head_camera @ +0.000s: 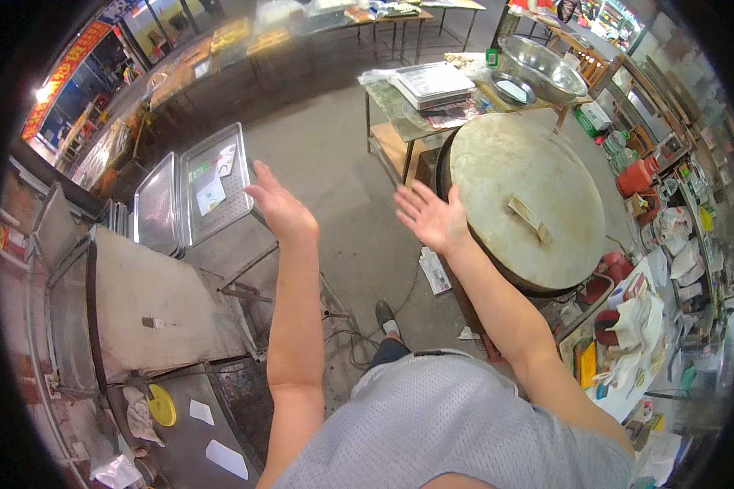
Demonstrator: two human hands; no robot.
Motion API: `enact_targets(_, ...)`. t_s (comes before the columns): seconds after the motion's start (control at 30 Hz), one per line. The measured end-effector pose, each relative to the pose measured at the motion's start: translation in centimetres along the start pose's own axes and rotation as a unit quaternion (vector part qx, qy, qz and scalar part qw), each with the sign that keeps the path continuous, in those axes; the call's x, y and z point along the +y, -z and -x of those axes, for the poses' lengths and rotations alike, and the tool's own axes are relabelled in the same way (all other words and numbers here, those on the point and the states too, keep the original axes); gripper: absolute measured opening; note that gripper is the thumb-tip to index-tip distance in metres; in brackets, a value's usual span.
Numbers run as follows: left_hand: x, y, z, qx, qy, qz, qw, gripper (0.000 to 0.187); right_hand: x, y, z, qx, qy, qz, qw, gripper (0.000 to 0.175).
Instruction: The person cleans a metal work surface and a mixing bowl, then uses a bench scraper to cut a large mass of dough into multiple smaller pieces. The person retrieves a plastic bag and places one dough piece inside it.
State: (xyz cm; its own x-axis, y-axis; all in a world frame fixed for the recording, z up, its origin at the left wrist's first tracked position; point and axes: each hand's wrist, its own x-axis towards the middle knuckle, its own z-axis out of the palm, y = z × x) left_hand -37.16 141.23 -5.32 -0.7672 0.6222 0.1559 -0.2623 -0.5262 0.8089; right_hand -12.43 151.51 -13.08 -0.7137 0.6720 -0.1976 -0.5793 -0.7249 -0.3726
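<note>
My left hand (283,205) is raised in front of me with nothing in it, its fingers up and the thumb apart. It is nearest to a perforated metal tray (215,183) that holds cards bearing writing. A second metal tray (154,202) leans beside that one. My right hand (434,219) is also lifted and bare, palm showing and fingers spread. To its right lies a large round lid (544,177) with a strip handle (528,219), covering a wide dark pan. The hand looks close to the lid's left edge, but I cannot tell whether they touch.
A metal table (397,110) carries a scale (434,82); big steel bowls (541,67) stand beyond. Cables (352,342) lie on the floor near my foot (387,318). A pale board (165,305) and a dark counter (189,379) are at left; a cluttered table (633,367) is at right.
</note>
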Motion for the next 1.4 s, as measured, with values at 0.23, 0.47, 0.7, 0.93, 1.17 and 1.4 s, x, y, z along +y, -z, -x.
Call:
enact_targets(0.23, -7.7, -4.8, -8.6, 0.043, 0.12, 0.061, 0.99, 0.078, -0.6, -13.1, -14.4, -0.101, -0.038, -0.1, 0.989, 0.097)
enact_targets(0.47, -13.8, -8.5, -18.7, 0.018, 0.289, 0.314, 0.904, 0.075, 0.6, -13.7, -31.4, -0.139, 0.042, 0.168, 0.975, 0.093)
enact_targets(0.7, -19.8, -7.9, -32.4, 0.065, 0.332, 0.25, 0.907, 0.078, -3.5, -13.3, -48.3, -0.249, 0.212, 0.574, 0.75, 0.08)
enact_targets(0.93, -19.5, -2.5, -49.3, 0.078, 0.156, 0.221, 0.96, 0.094, 0.0, -18.8, -59.8, -0.317, 0.132, 0.633, 0.694, 0.075)
enact_targets(1.17, -21.5, -0.4, -66.1, 0.089, 0.194, 0.227, 0.95, 0.084, 2.1, -22.2, -77.5, -0.253, 0.099, 0.701, 0.659, 0.077)
enact_targets(1.4, -24.2, -2.9, -81.2, 0.076, 0.209, 0.265, 0.938, 0.082, -2.6, -23.0, -95.9, -0.261, 0.362, 0.707, 0.549, 0.067)
